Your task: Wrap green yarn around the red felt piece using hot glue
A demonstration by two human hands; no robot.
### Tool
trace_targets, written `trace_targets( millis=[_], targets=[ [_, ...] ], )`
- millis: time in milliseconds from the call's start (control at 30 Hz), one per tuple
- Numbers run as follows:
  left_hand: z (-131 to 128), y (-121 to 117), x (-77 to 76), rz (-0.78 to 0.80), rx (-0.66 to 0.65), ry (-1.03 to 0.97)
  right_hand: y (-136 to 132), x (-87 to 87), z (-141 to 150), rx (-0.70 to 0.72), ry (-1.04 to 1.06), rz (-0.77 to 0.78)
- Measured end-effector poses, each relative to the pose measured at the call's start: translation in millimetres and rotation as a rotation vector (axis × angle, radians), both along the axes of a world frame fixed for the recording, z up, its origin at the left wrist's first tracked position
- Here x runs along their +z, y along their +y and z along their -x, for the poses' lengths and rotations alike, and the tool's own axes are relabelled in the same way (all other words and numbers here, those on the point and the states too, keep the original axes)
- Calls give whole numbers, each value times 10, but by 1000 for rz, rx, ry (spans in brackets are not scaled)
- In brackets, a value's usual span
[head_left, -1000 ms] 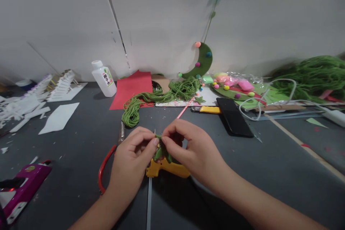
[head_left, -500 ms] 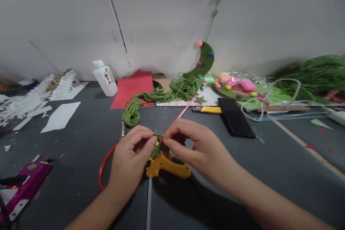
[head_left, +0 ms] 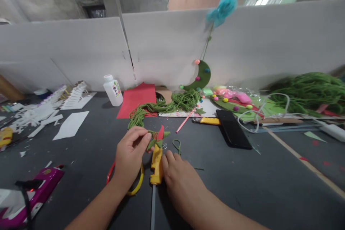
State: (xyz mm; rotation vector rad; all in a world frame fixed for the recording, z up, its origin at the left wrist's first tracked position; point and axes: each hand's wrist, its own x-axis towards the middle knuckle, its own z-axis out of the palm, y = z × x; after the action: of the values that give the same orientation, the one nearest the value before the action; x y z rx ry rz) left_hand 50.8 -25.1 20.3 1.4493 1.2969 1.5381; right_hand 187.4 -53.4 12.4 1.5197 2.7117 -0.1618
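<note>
Between its thumb and fingers, my left hand [head_left: 129,156] pinches a green felt star [head_left: 152,144]. A small red tip [head_left: 161,133] stands up from the star's middle. My right hand [head_left: 182,178] is closed around the handle side of a yellow hot glue gun [head_left: 156,167], hiding the handle. The gun's nozzle end points away from me, just under the star. A pale glue stick [head_left: 153,205] sticks out of its rear. Beneath my left hand lie scissors with red and yellow handles [head_left: 139,183], partly covered. A loop of green yarn [head_left: 177,145] rests beyond my right hand.
Ahead lie green yarn [head_left: 161,107], red felt [head_left: 134,102], a pink pencil [head_left: 184,122], a yellow cutter [head_left: 210,120] and a phone [head_left: 234,129]. A bottle [head_left: 113,91] stands back left. At left is a purple power strip [head_left: 40,194]. A green moon [head_left: 201,77] hangs behind.
My right hand has left the star and moved down onto the glue gun, which has turned upright in view. The left hand keeps the star, now showing its red tip. The view has tilted up.
</note>
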Motion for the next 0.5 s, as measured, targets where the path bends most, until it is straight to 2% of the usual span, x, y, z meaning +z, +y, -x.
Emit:
trace_targets(
  millis=[67, 167, 300, 367, 433, 500],
  targets=[
    [48, -25, 53, -59, -3, 46, 27, -4, -41, 0, 27, -9],
    [149, -67, 84, -214, 23, 188, 110, 43, -255, -44, 121, -17],
    [252, -117, 26, -364, 116, 371, 166, 140, -668, -224, 501, -53],
    [255, -148, -19, -390, 139, 438, 100, 179, -810, -195, 733, -171],
    [229, -184, -56, -398, 115, 473, -22, 200, -861, -147, 856, -186],
    [195, -219, -80, -392, 59, 482, -150, 204, -835, -57, 833, -195]
  ],
)
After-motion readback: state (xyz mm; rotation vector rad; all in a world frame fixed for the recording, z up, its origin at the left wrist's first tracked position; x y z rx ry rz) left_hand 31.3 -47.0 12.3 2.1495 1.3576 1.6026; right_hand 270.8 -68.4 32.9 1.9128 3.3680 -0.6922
